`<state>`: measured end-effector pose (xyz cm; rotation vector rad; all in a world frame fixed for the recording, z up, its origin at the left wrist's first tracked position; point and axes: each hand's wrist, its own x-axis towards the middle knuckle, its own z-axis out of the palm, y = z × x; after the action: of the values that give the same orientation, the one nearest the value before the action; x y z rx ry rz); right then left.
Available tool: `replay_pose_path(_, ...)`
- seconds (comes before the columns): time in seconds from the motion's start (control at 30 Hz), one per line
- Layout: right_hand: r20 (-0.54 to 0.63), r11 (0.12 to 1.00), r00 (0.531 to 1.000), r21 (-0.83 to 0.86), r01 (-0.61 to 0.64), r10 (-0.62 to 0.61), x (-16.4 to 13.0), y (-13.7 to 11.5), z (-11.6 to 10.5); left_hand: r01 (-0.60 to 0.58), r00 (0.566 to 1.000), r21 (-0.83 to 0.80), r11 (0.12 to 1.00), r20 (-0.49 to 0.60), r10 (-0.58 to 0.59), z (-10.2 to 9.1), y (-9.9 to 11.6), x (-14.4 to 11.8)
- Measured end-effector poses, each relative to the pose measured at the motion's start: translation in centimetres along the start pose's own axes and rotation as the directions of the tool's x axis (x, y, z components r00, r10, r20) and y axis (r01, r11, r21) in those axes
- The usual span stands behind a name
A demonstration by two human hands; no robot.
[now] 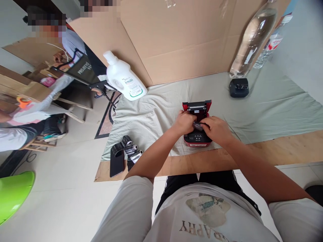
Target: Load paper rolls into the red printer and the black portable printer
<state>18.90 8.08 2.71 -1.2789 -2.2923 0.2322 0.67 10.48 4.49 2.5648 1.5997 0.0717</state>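
Observation:
A small red and black printer (198, 138) stands near the table's front edge with its lid (197, 106) raised. My left hand (185, 121) reaches into its opening from the left, fingers curled. From the right, my right hand (214, 127) comes in with thumb and fingers pinched together. Between the fingertips lies a small greyish shiny piece (198, 126), partly covered by my hands, and its kind is not clear. Both hands seem to grip it inside the printer.
Left on the table are several black ribbon rolls (130, 148) and a phone (116, 163). A white jug (125, 79), large bottle (254, 38), smaller bottle (271, 47) and dark device (239, 88) stand farther back before cardboard (181, 43). Other people sit at far left.

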Motion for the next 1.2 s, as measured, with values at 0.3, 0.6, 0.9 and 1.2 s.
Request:
replay_pose_path(0.3, 0.102, 0.994, 0.991, -0.075, -0.076, 0.083, 0.0, -1.0, -0.1, -0.092, 0.996, 0.044, 0.995, -0.012, 0.092, 0.1, -0.4, 0.7)
replay_pose_path(0.6, 0.255, 0.979, 0.966, -0.205, 0.014, 0.040, 0.6, -1.9, 0.0, -0.089, 0.996, 0.004, 0.996, -0.030, 0.089, 0.6, -1.1, 0.8)
replay_pose_path(0.9, 0.095, 0.988, 0.991, -0.127, -0.086, 0.098, 0.0, -1.0, 0.7, -0.044, 0.996, -0.156, 0.987, -0.089, 0.031, 1.6, -2.2, 0.6)
replay_pose_path(1.2, 0.033, 0.998, 0.998, -0.032, -0.057, 0.058, 0.0, -0.2, 0.8, -0.060, 0.997, -0.306, 0.950, -0.072, 0.040, 0.6, -2.0, 0.2)
